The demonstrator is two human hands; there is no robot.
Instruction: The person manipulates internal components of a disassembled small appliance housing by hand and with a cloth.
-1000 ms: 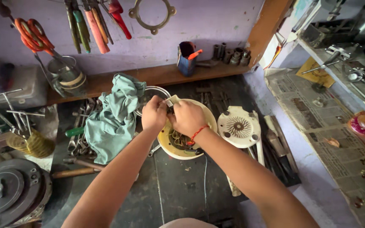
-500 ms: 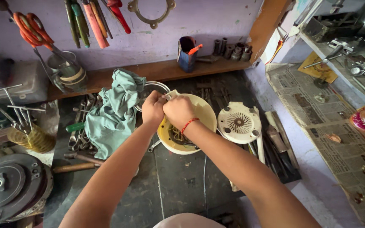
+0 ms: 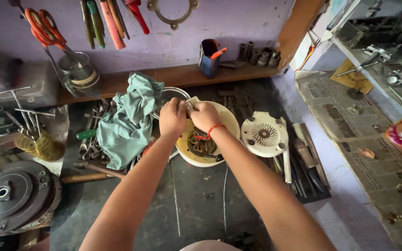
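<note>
I have my left hand [image 3: 173, 117] and right hand [image 3: 204, 116] pinched together on a small pale part [image 3: 192, 101] above the cream round appliance housing [image 3: 224, 122], beside the green cloth [image 3: 126, 123]

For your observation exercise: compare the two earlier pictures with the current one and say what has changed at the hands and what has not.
Very little changed. The left hand and right hand stay together at the far rim of the cream housing, working a small pale piece between the fingertips; the grip shifts only slightly. The green cloth, round cover and tools stay put; only the camera's framing shifts a little.
</note>
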